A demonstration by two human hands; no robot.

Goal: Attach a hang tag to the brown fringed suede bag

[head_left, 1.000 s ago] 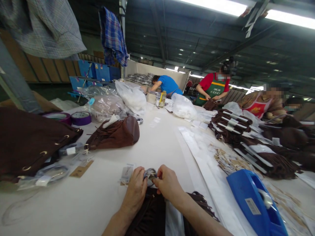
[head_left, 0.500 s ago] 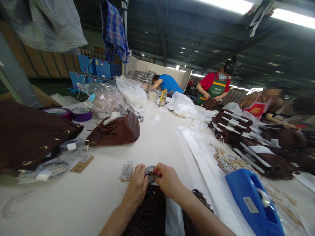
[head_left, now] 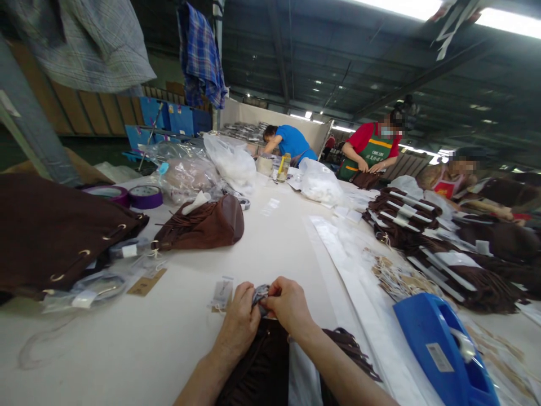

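Between the fingertips of both hands is a small grey bundle [head_left: 260, 292], which looks wrapped in clear plastic; its contents are hard to make out. My left hand [head_left: 240, 316] closes on its left side, and my right hand [head_left: 289, 305] pinches it from the right. Just below them lies a dark brown fringed bag [head_left: 264, 366], partly covered by my forearms, with a pale grey strip [head_left: 302, 375] along it. A small clear packet with a tag [head_left: 222, 293] rests left of my left hand.
Brown drawstring bags [head_left: 63, 231] [head_left: 215, 225], purple tape rolls [head_left: 146, 197] and a brown card tag [head_left: 147, 282] lie left. To the right are a blue tape dispenser [head_left: 439, 344], tangled tags [head_left: 393, 276] and stacked brown fringed bags [head_left: 406, 208]. Co-workers [head_left: 372, 149] stand beyond.
My right hand has shifted slightly up and closer to my left, its fingers now over the bundle's right side. The whole view has swung a little, moving everything slightly rightward.
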